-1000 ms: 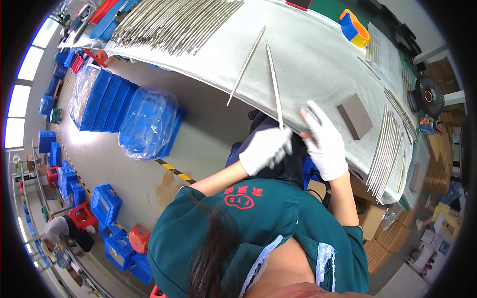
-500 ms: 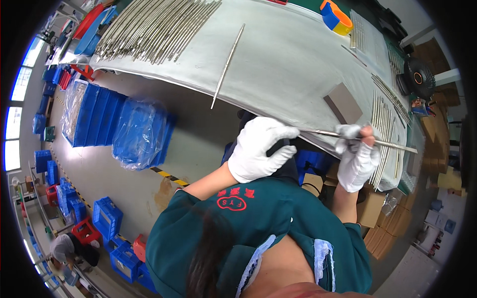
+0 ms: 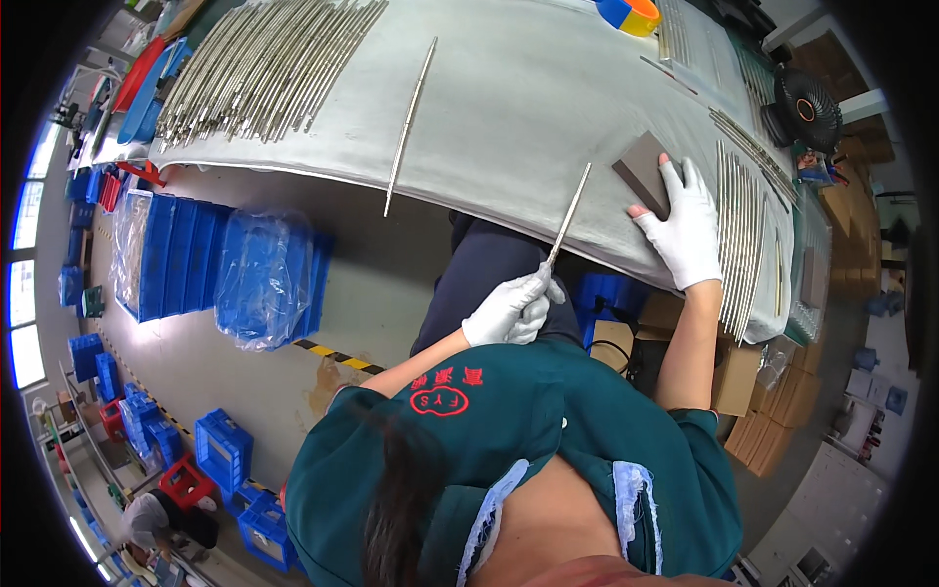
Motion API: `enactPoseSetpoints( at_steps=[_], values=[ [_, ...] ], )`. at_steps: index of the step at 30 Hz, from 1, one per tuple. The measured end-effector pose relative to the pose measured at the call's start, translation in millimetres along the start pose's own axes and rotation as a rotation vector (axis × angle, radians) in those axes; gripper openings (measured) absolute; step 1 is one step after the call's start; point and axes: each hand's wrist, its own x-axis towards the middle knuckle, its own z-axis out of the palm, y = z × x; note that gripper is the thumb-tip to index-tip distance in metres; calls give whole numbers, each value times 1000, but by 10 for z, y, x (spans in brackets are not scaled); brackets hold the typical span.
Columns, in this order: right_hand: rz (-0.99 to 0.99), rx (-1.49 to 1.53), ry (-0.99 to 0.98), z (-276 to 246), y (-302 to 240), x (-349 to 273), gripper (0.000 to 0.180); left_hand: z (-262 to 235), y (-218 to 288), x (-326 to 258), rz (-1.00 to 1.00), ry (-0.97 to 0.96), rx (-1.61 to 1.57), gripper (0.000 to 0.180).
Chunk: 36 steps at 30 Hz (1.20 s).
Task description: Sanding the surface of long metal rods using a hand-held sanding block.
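Observation:
A thin metal rod (image 3: 572,210) is in my left hand (image 3: 512,306), whose gloved fingers are closed round its lower end. The rod slants up across the front edge of the table, its far end over the grey cover. My right hand (image 3: 685,230), in a white glove with bare thumb and index tips, spans a grey-brown rectangular block (image 3: 641,174), thumb at its near end and index finger at its far end. Just right of this hand lies a row of metal rods (image 3: 740,245). Another single rod (image 3: 411,127) lies left of centre, its near end jutting past the edge.
Many rods (image 3: 269,68) lie side by side at the table's (image 3: 499,108) far left. A tape roll in a blue-and-yellow holder (image 3: 636,15) and a black fan (image 3: 807,108) stand at the back right. Blue crates (image 3: 181,259) sit on the floor; a person (image 3: 161,519) is at lower left.
My right hand has let go of the rod and moved onto the block. My left hand has lowered and closed round the rod, which has swung from nearly level to steeply slanted.

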Motion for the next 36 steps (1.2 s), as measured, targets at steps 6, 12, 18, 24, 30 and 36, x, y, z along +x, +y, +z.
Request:
enactPoseSetpoints(
  at_steps=[6, 12, 18, 24, 30, 36],
  values=[
    [96, 277, -20, -30, -18, -48, 58, -22, -54, -2, 78, 111, -24, 34],
    [16, 127, -56, -7, 48, -93, 54, -150, -61, 15, -14, -29, -139, 44],
    [-144, 183, 22, -213, -323, -61, 47, -142, -38, 6, 11, -49, -77, 49],
    [-89, 106, 11, -117, -204, 72, 44, -92, -11, 10, 54, 28, 40, 51],
    [-285, 228, -47, -198, -374, -7, 44, -54, -9, -26, 33, 57, 38, 52],
    [-47, 89, 53, -47, -73, 43, 46, 39, -3, 8, 5, 88, 52, 54]
  ],
)
